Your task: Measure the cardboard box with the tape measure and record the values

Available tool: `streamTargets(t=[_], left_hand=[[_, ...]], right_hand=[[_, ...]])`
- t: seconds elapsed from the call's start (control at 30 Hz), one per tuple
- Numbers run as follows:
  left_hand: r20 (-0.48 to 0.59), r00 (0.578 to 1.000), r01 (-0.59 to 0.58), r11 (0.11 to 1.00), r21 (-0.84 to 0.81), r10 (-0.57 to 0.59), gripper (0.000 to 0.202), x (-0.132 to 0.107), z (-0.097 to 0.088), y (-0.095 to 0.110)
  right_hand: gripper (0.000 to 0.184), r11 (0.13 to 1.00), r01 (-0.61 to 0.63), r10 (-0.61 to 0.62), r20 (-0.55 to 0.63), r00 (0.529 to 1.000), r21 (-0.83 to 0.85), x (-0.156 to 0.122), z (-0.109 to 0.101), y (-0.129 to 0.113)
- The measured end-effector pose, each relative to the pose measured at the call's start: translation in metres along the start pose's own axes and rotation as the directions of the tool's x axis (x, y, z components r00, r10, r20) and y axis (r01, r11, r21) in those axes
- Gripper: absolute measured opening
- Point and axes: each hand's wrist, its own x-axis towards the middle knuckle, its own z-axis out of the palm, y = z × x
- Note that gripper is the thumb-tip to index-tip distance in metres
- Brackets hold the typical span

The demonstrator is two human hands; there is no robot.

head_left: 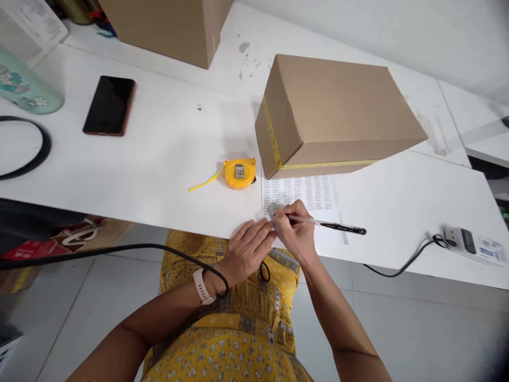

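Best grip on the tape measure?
Probably the rounded case of the tape measure, pinched across its near and far edges, from above: it lies flat, clip up. The box crowds its right; the strap trailing left looks too thin to grip.

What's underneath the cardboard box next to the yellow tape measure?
A sheet of paper with rows of writing pokes out at the near edge of the cardboard box. The rest is covered, so how far it goes, or what else is there, can't be seen.
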Motion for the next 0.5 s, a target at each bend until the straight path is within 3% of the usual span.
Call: streamTargets(t=[0.5], left_hand=[[0.001, 1.000, -0.004, 1.000, -0.001, 0.004, 0.029, 0.0002, -0.0002, 0.0001]], right_hand=[[0.024, 0.998, 0.020, -0.020, 0.017, 1.000, -0.054, 0.0001, 0.0002, 0.0008]])
